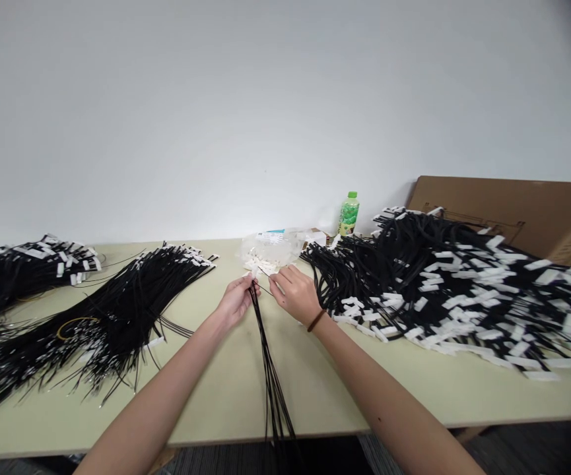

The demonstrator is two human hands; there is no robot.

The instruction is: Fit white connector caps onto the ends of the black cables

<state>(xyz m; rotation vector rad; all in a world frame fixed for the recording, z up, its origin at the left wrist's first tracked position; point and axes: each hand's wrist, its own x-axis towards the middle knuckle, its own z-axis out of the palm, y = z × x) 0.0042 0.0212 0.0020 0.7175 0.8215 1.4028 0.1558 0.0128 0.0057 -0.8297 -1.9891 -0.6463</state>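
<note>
1. The black wires (267, 356) are in the middle, their upper ends at the left hand (238, 298) and their lengths running down across the table (216, 389) and over its near edge.
2. The left hand is pinched on the wires near their top, where a small white piece (254, 272) shows at the fingertips; how it is joined to them is too small to tell.
3. The right hand (295, 290) is just beside it, fingers curled together around a thin dark strand; whether that strand belongs to the same bunch, I cannot tell.
4. The wires look light, thin and bendy, likely to sag and fan out below the grip. Their coating may be a little slick, so a fingertip pinch close to the end should steer them better than a hold far down.
5. The white piece looks like small, hard plastic, best held by its sides; the thin wire ends probably bend easily if pushed from too far back.
6. Behind the hands lies a clear bag (271, 248) with white bits in it. A large wire heap (364, 267) with white ends is to the right, and another wire bundle (131, 297) to the left.
</note>
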